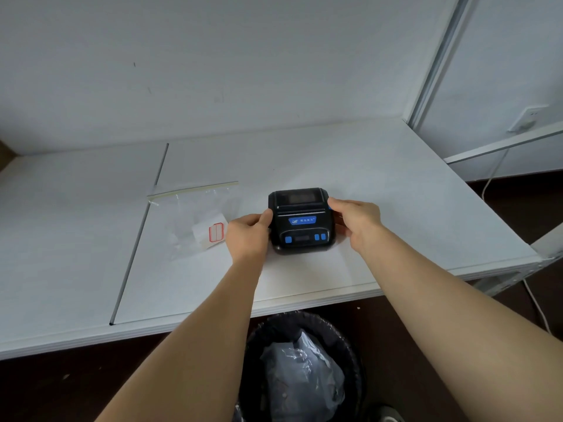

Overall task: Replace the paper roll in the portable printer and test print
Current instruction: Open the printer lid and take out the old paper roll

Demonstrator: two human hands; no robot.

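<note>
Printer (301, 221) flat on white table (380, 184), lid closed, blue buttons facing the person. Left hand (248, 234) clamped on its left side, thumb on the top edge. Right hand (356, 219) gripping the right side, fingertips at the upper corner. Both forearms extended, bare. Clear zip bag (195, 214) with red-bordered label roll (213, 232) lies just left of the left hand. Plain wall behind; black bin (301, 363) on dark floor under the table edge.

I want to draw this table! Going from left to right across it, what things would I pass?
Clear plastic bag with a red-bordered label roll → left hand → black portable printer → right hand.
</note>
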